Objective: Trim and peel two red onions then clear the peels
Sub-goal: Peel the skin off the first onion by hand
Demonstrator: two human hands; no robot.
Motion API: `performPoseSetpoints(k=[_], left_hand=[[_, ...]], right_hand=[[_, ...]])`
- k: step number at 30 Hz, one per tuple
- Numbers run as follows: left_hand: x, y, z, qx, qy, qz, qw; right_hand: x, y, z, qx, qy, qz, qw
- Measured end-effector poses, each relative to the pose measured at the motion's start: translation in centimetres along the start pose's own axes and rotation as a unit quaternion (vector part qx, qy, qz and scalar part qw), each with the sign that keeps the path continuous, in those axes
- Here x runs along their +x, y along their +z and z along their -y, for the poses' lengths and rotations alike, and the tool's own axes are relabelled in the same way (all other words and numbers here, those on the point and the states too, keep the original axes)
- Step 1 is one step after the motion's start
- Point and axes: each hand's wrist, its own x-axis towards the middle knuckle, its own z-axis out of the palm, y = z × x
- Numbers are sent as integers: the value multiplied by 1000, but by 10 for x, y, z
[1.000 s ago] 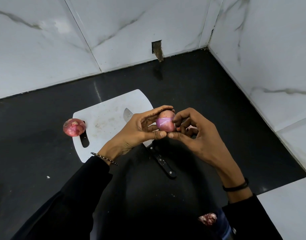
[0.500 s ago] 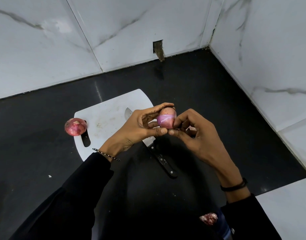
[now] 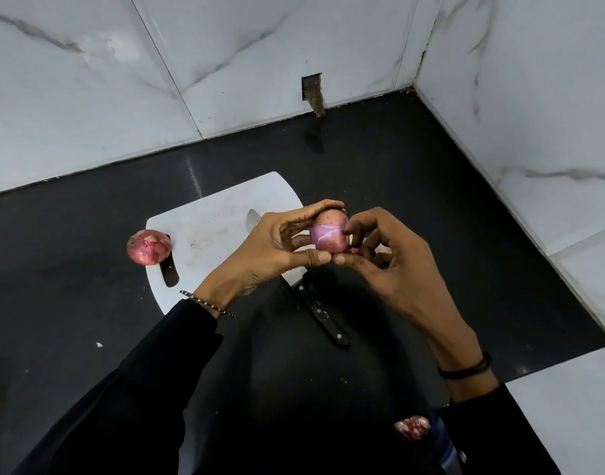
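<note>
I hold a partly peeled red onion (image 3: 329,233) above the right edge of the white cutting board (image 3: 212,231). My left hand (image 3: 277,245) grips it from the left, index finger curled over its top and thumb under it. My right hand (image 3: 386,258) pinches at the onion's right side with fingertips and thumb. A second red onion (image 3: 149,247), its skin still on, sits at the board's left edge. Loose red peel (image 3: 412,427) lies low at the bottom right.
A knife (image 3: 323,315) with a black handle lies across the board's right corner, blade partly hidden under my left hand. The black countertop (image 3: 414,186) ends at white marble walls behind and to the right. A small white fleck (image 3: 99,344) lies on the counter at left.
My right fingers have shifted up along the onion's right side. The onion and both hands have risen slightly; more purple flesh shows.
</note>
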Motion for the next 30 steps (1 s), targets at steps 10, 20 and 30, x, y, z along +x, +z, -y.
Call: performPoseSetpoints(k=[10, 20, 30], left_hand=[[-2, 1, 3, 19, -2, -13, 1000], [-2, 3, 8, 25, -14, -22, 999], [-5, 5, 10, 23, 1, -47, 999]], right_hand=[[1, 1, 1, 0, 10, 16, 1000], [-1, 6, -5, -22, 18, 44, 999], [-3, -5, -6, -4, 54, -24, 998]])
